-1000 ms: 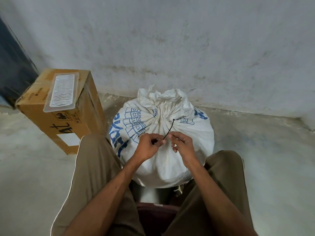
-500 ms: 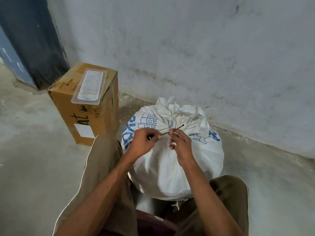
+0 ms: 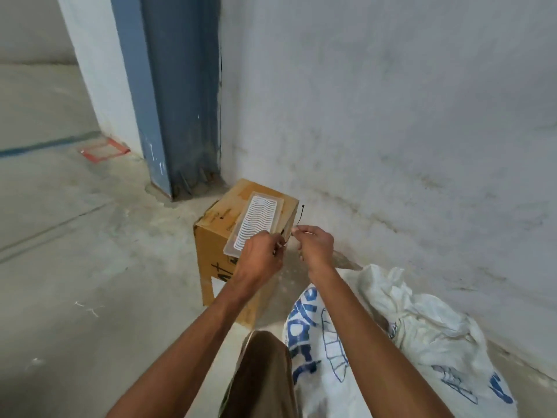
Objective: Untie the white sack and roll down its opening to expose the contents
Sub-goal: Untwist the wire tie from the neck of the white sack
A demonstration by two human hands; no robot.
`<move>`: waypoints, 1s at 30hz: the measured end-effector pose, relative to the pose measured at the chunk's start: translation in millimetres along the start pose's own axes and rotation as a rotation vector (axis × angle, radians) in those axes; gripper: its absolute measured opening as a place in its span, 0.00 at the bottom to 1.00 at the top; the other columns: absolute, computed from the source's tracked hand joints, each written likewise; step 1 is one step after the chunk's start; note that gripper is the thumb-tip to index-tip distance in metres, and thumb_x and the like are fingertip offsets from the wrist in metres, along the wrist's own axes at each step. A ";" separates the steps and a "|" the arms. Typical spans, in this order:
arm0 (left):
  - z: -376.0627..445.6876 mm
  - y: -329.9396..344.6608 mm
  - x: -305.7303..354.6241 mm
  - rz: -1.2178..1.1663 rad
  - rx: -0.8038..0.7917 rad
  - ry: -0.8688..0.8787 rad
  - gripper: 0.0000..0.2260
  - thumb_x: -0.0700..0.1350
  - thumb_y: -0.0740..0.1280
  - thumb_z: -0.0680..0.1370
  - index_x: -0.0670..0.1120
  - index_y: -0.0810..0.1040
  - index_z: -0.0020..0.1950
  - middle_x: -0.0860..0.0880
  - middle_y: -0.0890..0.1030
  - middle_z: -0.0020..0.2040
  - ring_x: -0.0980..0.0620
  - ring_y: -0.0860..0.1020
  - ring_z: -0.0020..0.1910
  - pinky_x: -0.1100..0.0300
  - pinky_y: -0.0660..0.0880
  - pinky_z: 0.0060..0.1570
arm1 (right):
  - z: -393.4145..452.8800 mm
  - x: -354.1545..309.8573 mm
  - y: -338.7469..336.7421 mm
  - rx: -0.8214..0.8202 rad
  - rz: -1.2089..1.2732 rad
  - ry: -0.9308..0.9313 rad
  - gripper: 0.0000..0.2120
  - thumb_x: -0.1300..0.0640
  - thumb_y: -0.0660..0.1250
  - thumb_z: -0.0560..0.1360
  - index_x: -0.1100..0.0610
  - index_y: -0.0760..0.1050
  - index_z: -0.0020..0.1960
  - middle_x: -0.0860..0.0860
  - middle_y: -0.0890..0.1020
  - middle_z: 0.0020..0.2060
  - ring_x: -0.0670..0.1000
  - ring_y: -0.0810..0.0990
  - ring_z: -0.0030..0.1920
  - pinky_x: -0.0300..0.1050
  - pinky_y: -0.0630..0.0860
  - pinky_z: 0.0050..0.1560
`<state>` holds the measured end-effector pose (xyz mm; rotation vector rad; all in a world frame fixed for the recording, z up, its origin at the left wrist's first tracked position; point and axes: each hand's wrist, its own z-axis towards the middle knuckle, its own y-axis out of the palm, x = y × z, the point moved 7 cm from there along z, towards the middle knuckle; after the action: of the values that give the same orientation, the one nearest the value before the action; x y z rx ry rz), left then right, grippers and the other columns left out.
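Observation:
The white sack (image 3: 422,351) with blue print stands on the floor at the lower right, its gathered neck loose and crumpled with no tie around it. A thin black tie (image 3: 299,217) is off the sack, held up over the cardboard box. My left hand (image 3: 260,257) pinches its lower end and my right hand (image 3: 315,244) pinches it near the middle, the free end sticking up. Both hands are well to the left of the sack.
A cardboard box (image 3: 220,251) stands by the wall with a clear plastic tray (image 3: 256,226) on top. A blue door frame (image 3: 177,101) rises behind it. My knee (image 3: 265,375) is beside the sack. A rough grey wall (image 3: 407,131) runs along the right.
The black tie has come off the sack's neck. Both hands carried it up and left to above the box, and my view swung left with them.

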<state>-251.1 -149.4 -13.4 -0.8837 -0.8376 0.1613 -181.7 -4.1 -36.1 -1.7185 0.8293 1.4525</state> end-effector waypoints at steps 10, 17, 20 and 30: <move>66.1 22.7 -80.9 0.067 0.008 -0.130 0.06 0.39 0.70 0.77 0.44 0.86 0.51 0.47 0.85 0.47 0.51 0.80 0.42 0.57 0.78 0.42 | 69.0 34.4 94.0 -0.144 -0.140 0.033 0.05 0.61 0.74 0.73 0.52 0.86 0.45 0.47 0.87 0.44 0.50 0.86 0.47 0.47 0.84 0.50; 76.3 44.0 -105.0 0.083 -0.003 -0.152 0.07 0.43 0.70 0.78 0.43 0.85 0.54 0.45 0.84 0.50 0.50 0.79 0.43 0.60 0.73 0.42 | 78.3 55.5 106.1 -0.137 -0.176 0.030 0.08 0.62 0.72 0.75 0.50 0.87 0.46 0.40 0.85 0.39 0.45 0.84 0.44 0.36 0.81 0.42; 78.3 47.6 -109.3 0.092 -0.016 -0.151 0.08 0.45 0.71 0.78 0.43 0.84 0.54 0.45 0.83 0.51 0.51 0.77 0.44 0.61 0.72 0.43 | 80.1 55.4 101.4 -0.138 -0.191 0.006 0.07 0.61 0.73 0.75 0.52 0.87 0.51 0.45 0.86 0.44 0.46 0.85 0.46 0.39 0.82 0.46; 20.9 41.0 -60.3 0.014 0.025 -0.117 0.11 0.42 0.71 0.76 0.43 0.82 0.58 0.45 0.81 0.54 0.48 0.77 0.52 0.55 0.78 0.48 | 29.7 56.4 40.2 -0.159 -0.172 -0.061 0.06 0.63 0.71 0.77 0.57 0.86 0.52 0.49 0.87 0.44 0.48 0.85 0.45 0.39 0.81 0.47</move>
<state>-298.5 -137.1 -71.4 -0.8635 -0.9365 0.2373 -222.2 -1.3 -99.7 -1.8051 0.5313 1.4771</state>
